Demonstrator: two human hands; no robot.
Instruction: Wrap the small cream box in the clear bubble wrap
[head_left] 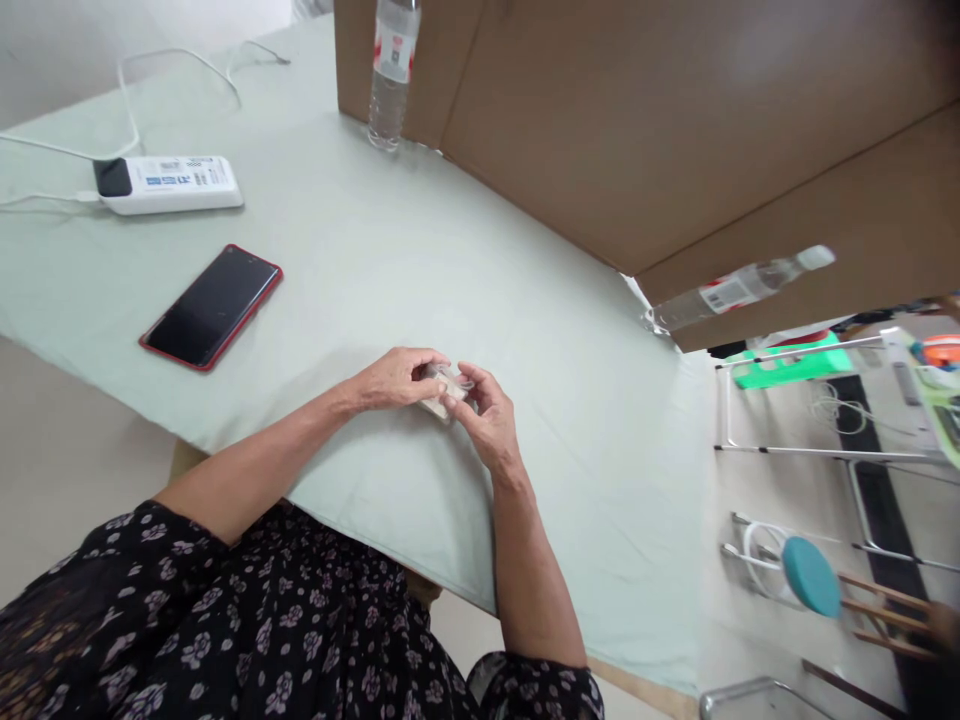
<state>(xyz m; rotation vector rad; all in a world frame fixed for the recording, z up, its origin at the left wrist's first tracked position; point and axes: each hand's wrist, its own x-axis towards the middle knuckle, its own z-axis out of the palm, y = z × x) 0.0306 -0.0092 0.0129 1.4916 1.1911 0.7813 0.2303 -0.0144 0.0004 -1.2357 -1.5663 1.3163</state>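
1. A small clear plastic item [444,388] is held between both hands, low over the pale green tablecloth [420,250] near the table's front edge; what the item is cannot be told.
2. The left hand [394,378] is closed on the item's left side, fingers curled over its top.
3. The right hand [489,412] is closed on the item's right side, fingertips pinched against it.
4. A red-edged phone [211,306] is laid face up to the left, well apart from the hands.
5. A white power bank [168,184] with cables is placed beyond the phone.
6. 1 water bottle [391,72] is stood against a cardboard box [675,120]; a 2nd bottle [739,288] is seen at the table's right edge.
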